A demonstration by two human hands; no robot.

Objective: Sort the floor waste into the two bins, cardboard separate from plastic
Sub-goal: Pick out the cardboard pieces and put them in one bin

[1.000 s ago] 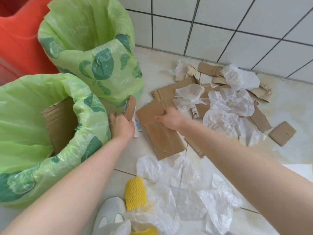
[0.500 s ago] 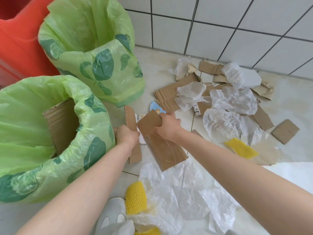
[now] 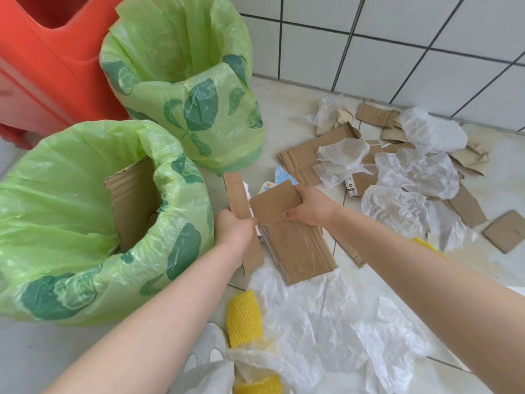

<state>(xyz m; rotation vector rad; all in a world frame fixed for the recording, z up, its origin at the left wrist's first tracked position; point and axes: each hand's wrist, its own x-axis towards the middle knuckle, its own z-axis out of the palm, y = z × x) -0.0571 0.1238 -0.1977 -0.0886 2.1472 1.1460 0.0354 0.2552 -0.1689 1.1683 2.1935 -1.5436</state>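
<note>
Two green-lined bins, nearer bin [image 3: 85, 223] at 9 o'clock holding one cardboard sheet, farther bin [image 3: 184, 89] at 11 with contents hidden, left hand [image 3: 235, 231] gripping cardboard strip [image 3: 238, 194], right hand [image 3: 312, 207] pinching cardboard panel [image 3: 295, 245]

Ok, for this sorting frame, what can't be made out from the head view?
- Far bin: its inside is hidden by its own liner.
- Near bin: a cardboard sheet stands inside; anything below it is hidden.
- Left hand: its fingers are hidden behind the cardboard strip it grips.
- Printed label: too small to read.
- Shoe: cut off by plastic film and the forearm.
</note>
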